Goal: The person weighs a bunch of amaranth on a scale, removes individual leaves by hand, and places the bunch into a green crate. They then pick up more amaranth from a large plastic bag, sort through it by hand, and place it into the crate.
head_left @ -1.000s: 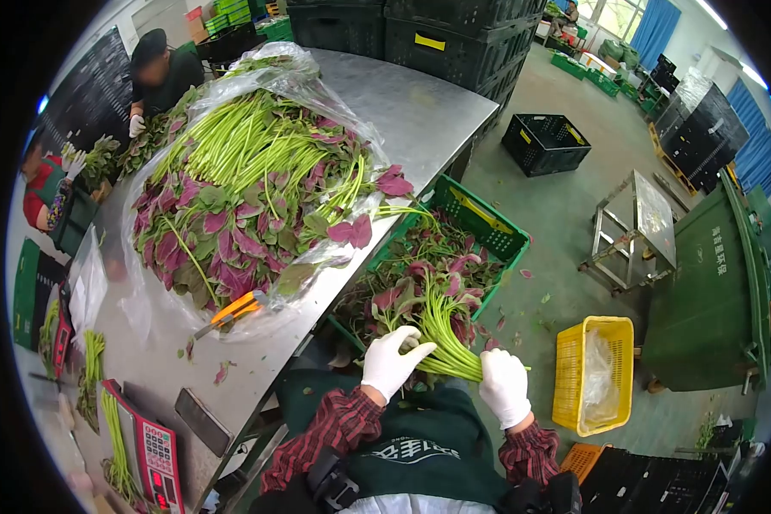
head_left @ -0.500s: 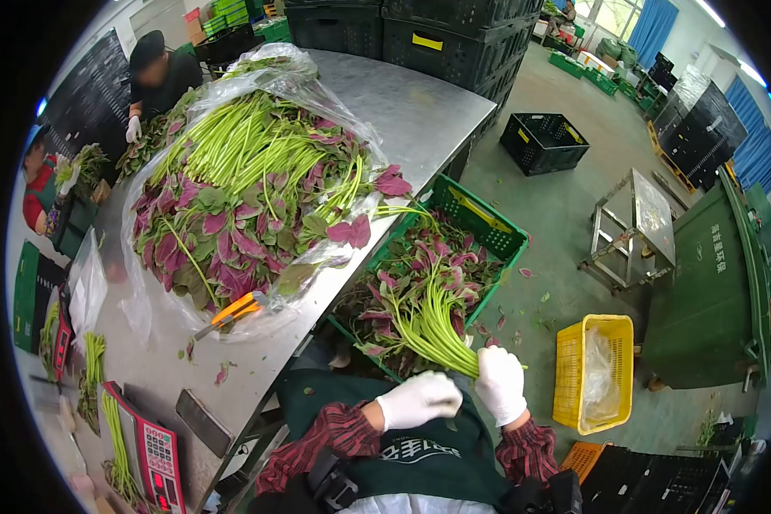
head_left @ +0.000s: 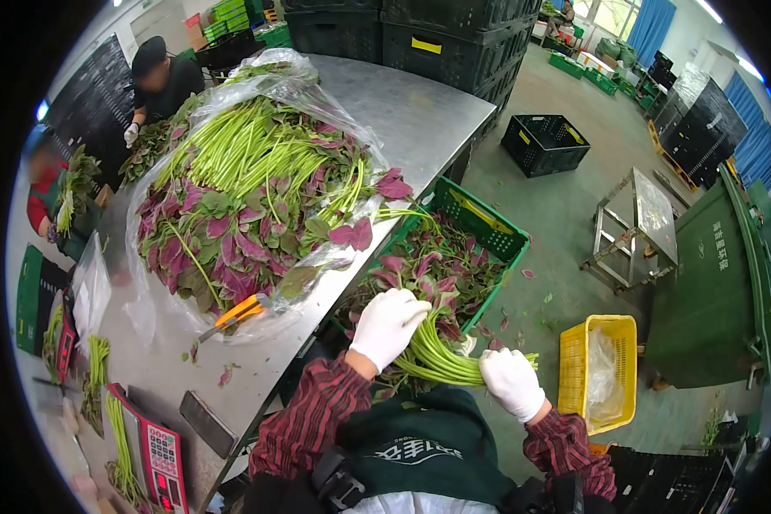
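A bunch of red-and-green amaranth (head_left: 441,360) is in front of me, its green stems curving across to the right. My right hand (head_left: 512,383), in a white glove, is closed round the stems near their cut ends. My left hand (head_left: 390,327), also white-gloved, is at the leafy end with its fingers curled closed; what lies between the fingertips is hidden. Beneath the bunch stands a green crate (head_left: 488,224) holding loose amaranth leaves. On the table to the left, a large heap of amaranth (head_left: 231,197) lies on clear plastic.
An orange-handled knife (head_left: 238,313) lies at the near edge of the metal table (head_left: 364,81). A red scale (head_left: 158,454) and a dark phone-like slab (head_left: 207,424) are at lower left. A yellow basket (head_left: 571,377) stands right. Two people work across the table.
My left hand has moved up and forward onto the leafy part of the bunch. My right hand has shifted slightly right and down, and the stems now lie more sideways.
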The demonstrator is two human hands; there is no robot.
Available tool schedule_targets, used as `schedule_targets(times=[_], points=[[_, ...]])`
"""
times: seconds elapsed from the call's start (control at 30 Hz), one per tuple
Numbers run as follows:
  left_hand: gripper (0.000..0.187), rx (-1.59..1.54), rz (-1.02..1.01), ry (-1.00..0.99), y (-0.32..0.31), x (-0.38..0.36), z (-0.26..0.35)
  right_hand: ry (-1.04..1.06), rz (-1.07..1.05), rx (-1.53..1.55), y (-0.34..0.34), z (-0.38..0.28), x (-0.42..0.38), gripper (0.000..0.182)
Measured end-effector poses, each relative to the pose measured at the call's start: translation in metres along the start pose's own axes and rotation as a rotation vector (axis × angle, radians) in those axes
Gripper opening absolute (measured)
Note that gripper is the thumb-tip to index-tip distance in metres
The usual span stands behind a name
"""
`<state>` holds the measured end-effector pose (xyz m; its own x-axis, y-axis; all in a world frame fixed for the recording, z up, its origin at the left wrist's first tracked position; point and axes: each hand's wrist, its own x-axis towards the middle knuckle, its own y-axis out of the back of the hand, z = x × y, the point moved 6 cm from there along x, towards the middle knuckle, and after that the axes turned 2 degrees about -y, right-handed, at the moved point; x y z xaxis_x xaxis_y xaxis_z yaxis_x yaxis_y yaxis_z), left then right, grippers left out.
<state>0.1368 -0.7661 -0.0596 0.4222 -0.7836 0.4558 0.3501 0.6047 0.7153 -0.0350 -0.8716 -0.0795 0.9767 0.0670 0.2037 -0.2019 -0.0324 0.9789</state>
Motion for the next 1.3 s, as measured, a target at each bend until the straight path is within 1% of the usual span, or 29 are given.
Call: schedule_targets(times=[0.03, 0.07, 0.13, 0.2, 0.23, 0.27, 0.3, 0.33, 0.37, 0.5, 0.57, 0.6, 0.67, 0.7, 0.73, 0.8, 0.83, 0.87, 0.93, 1.0, 1.07, 1.1, 1.13, 1.2, 1.23, 1.27, 1.3], points=[[0.012, 0.044, -0.036, 0.039, -0.01, 0.001, -0.01, 0.042, -0.02, -0.006, 0.001, -0.001, 0.0, 0.012], [0.012, 0.044, -0.036, 0.039, -0.015, 0.003, -0.014, 0.041, -0.02, -0.007, 0.005, -0.001, 0.001, 0.012], [0.016, 0.071, -0.139, 0.078, -0.028, 0.005, -0.023, 0.113, -0.03, -0.046, 0.013, -0.004, 0.001, 0.028], [0.019, 0.113, -0.167, 0.09, -0.033, 0.004, -0.026, 0.132, -0.018, -0.062, 0.014, -0.003, 0.0, 0.029], [0.02, 0.114, -0.201, 0.142, -0.032, 0.005, -0.025, 0.156, -0.006, -0.076, 0.015, -0.003, 0.0, 0.03], [0.021, 0.115, -0.236, 0.194, -0.032, 0.005, -0.025, 0.155, -0.006, -0.075, 0.015, -0.003, 0.0, 0.03], [0.021, 0.115, -0.237, 0.195, -0.033, 0.005, -0.025, 0.152, 0.001, -0.09, 0.017, -0.003, 0.001, 0.023], [0.021, 0.061, -0.253, 0.249, -0.036, 0.004, -0.027, 0.149, 0.008, -0.105, 0.018, -0.003, 0.002, 0.016], [0.021, 0.007, -0.269, 0.304, -0.038, 0.001, -0.029, 0.152, 0.007, -0.104, 0.017, -0.004, 0.002, 0.016], [0.016, -0.082, -0.225, 0.375, -0.039, -0.006, -0.035, 0.142, 0.01, -0.087, 0.014, -0.004, 0.0, 0.016], [0.013, -0.504, -0.086, 0.449, -0.035, -0.009, -0.037, 0.134, 0.007, -0.083, 0.013, -0.004, 0.0, 0.015], [0.013, -0.504, -0.088, 0.448, -0.034, -0.01, -0.037, 0.124, 0.001, -0.064, 0.011, -0.002, 0.0, 0.015], [0.012, -0.757, -0.102, 0.511, -0.037, -0.015, -0.036, 0.115, -0.005, -0.045, 0.008, 0.0, -0.001, 0.014], [0.009, -0.945, -0.123, 0.536, -0.041, -0.017, -0.034, 0.1, -0.009, -0.034, 0.006, 0.0, -0.001, 0.014], [0.009, -0.943, -0.121, 0.538, -0.038, -0.018, -0.037, 0.088, -0.014, -0.021, 0.004, 0.001, -0.002, 0.014], [0.002, -1.477, -0.141, 0.819, -0.045, -0.027, -0.044, 0.062, -0.031, -0.026, 0.0, 0.003, -0.004, 0.014], [0.012, -1.636, -0.095, 0.824, -0.043, -0.024, -0.041, 0.034, -0.048, -0.03, -0.002, 0.005, -0.005, 0.014], [0.012, -1.637, -0.097, 0.823, -0.04, -0.022, -0.041, 0.033, -0.049, -0.032, -0.003, 0.006, -0.007, 0.014], [0.017, -2.021, 0.107, 0.815, -0.025, -0.014, -0.046, -0.01, -0.071, -0.055, -0.008, 0.011, -0.012, 0.014], [0.014, -1.996, 0.274, 0.814, -0.007, -0.011, -0.061, -0.023, -0.07, -0.067, -0.009, 0.014, -0.018, 0.013], [0.004, -1.696, 0.329, 0.755, 0.007, -0.017, -0.074, -0.037, -0.068, -0.077, -0.009, 0.017, -0.021, 0.013], [0.01, -0.958, -0.012, 0.67, 0.005, -0.029, -0.107, -0.062, -0.044, -0.094, -0.007, 0.019, -0.022, 0.013], [0.01, -0.957, -0.015, 0.669, 0.0, -0.032, -0.106, -0.088, -0.02, -0.111, -0.006, 0.021, -0.023, 0.013], [0.019, 0.378, 0.135, 0.24, 0.017, -0.031, -0.081, -0.099, -0.024, -0.109, -0.005, 0.021, -0.026, 0.013], [0.024, 0.209, 0.095, 0.296, 0.024, -0.025, -0.06, -0.107, -0.025, -0.11, -0.005, 0.022, -0.026, 0.013], [0.027, -0.292, 0.138, 0.378, 0.006, -0.03, -0.07, -0.106, -0.023, -0.108, -0.005, 0.022, -0.025, 0.013], [0.027, -0.242, 0.098, 0.227, -0.005, -0.035, -0.063, -0.1, -0.005, -0.108, -0.004, 0.02, -0.026, 0.014]])
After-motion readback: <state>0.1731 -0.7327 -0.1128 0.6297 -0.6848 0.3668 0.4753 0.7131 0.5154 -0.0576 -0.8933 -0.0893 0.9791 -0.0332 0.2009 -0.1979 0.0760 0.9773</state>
